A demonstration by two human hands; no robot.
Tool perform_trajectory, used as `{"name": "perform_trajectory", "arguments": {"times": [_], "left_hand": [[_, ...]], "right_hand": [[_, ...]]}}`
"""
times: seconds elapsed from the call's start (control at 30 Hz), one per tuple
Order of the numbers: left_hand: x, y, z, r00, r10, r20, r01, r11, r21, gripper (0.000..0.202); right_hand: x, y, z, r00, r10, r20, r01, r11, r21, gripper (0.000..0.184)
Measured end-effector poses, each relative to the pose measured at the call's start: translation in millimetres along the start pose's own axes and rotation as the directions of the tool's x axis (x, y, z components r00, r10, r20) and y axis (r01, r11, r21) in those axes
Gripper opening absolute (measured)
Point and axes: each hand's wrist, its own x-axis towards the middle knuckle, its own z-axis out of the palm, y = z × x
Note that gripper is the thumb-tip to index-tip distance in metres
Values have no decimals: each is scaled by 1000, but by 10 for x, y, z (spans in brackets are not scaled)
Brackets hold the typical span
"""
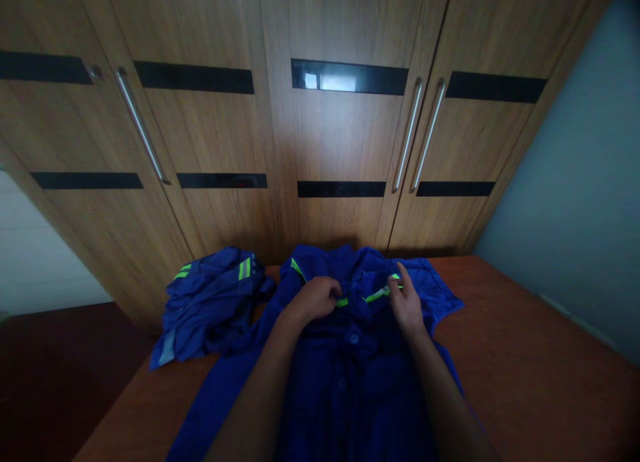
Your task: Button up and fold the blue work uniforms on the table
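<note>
A blue work jacket (345, 362) with buttons down its front and yellow-green trim lies spread on the reddish-brown surface. My left hand (320, 297) is closed at the left of its chest, fingers pinching the cloth beside a short yellow-green strip. On the other side of the button line, my right hand (406, 301) grips the jacket at the end of another yellow-green strip between thumb and fingers, with the index finger raised. Both forearms cover parts of the jacket's front.
A crumpled blue garment (215, 309) with yellow-green bands lies left of the jacket. Behind stands a wooden wardrobe (340, 135) with black strips and metal handles (409, 135). A pale wall (575, 215) borders the wooden tabletop (525, 355) on the right.
</note>
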Motion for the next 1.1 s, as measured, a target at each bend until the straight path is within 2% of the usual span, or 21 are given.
{"name": "perform_trajectory", "arguments": {"times": [0.1,0.2,0.3,0.4,0.5,0.57,0.7,0.8,0.87,0.97,1.1], "left_hand": [[4,-19,27,1000,-3,28,4,999,-41,40],[10,-24,27,999,-34,5,34,997,-66,39],[18,-10,23,992,-103,-66,99,993,-68,35],[57,35,23,963,-196,-185,190,981,-46,33],[177,103,-8,930,-249,-272,257,966,-5,31],[316,140,-52,920,-267,-286,288,957,34,28],[670,141,-121,919,-309,-244,343,933,112,26],[899,92,-108,929,-333,-162,358,919,163,30],[994,56,-75,933,-347,-99,360,913,193,31],[1035,14,-20,932,-359,-46,359,905,230,22],[936,-26,-29,938,-342,-54,344,903,259,17]], "right_hand": [[-30,-47,39,984,-70,161,85,993,-84,49],[-43,-65,65,968,-117,221,158,971,-177,43],[-39,-61,52,977,-92,191,141,954,-264,44],[-34,-64,29,991,-48,122,83,949,-306,47],[-36,-62,31,993,-45,106,74,952,-296,43],[-37,-48,45,993,-34,110,64,956,-287,38],[-30,23,81,998,-3,70,19,974,-224,31],[-10,114,120,995,20,93,-7,990,-143,49],[5,175,153,989,25,143,-10,994,-110,53],[24,233,193,985,44,168,-25,993,-111,44],[61,223,158,993,65,97,-52,989,-138,29]]}}
